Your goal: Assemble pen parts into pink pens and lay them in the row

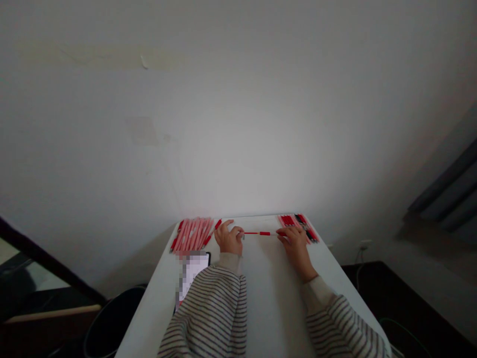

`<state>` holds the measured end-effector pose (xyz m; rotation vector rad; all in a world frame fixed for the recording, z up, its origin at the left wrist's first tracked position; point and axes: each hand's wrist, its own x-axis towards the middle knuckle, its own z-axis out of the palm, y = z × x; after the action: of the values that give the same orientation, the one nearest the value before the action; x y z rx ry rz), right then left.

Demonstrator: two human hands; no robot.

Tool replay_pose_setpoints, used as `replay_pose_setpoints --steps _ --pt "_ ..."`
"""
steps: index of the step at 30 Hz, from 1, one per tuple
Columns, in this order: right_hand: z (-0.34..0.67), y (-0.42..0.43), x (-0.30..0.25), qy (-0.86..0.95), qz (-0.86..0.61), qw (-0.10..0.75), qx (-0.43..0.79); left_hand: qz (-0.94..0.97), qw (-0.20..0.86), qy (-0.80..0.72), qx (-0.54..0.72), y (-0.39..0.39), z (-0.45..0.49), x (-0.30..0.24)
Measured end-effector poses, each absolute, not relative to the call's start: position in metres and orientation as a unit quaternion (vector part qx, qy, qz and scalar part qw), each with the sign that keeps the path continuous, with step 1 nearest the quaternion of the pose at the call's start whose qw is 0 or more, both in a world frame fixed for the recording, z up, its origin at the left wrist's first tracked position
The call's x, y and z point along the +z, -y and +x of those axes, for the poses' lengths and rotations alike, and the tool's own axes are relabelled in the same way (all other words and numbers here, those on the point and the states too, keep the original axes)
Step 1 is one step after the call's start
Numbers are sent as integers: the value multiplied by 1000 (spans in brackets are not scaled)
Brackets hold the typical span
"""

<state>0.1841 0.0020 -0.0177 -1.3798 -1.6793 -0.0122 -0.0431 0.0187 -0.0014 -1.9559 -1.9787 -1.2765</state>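
Observation:
A slim pen [265,233] with a red grip section is stretched level between my two hands, above the white table. From its left side a thin red stem, which looks like a refill, runs to my left hand [230,241]. Thumb and forefinger of that hand are pinched at the stem's end, beside a small clip-like piece. My right hand [295,242] pinches the pen's other end between thumb and fingers. Just left of my left hand lies a red pen [213,232], next to a pile of pink-red pens [192,235]. Fingers partly hide both ends.
Red and black pens [306,228] lie at the table's back right corner, near my right hand. A phone [194,271], partly blurred out, rests by my left sleeve. The white table [278,298] meets the wall behind. A dark bin [114,320] stands at the left.

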Motion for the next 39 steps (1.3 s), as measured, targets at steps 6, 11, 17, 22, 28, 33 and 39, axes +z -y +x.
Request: replay_pose_setpoints --steps 6,11,17,22,28,33,39 --pt "180 -1 -16 691 -551 467 17 -656 27 634 -409 -17 -36 -3" --pt "177 -1 -20 707 -537 458 30 -676 -3 616 -405 -14 -30 -1" --pt "174 0 -20 722 -526 448 40 -691 -23 597 -408 -11 -28 2" --pt "177 -2 -21 712 -532 456 37 -687 -20 598 -412 -16 -33 -3" --pt "181 -4 -24 705 -539 460 27 -689 -27 607 -395 -20 -37 -5" --pt "180 -4 -25 706 -535 463 28 -691 -25 609 -388 -18 -37 -5" --pt "178 -2 -21 707 -532 464 35 -688 -29 610 -391 -18 -35 -6"
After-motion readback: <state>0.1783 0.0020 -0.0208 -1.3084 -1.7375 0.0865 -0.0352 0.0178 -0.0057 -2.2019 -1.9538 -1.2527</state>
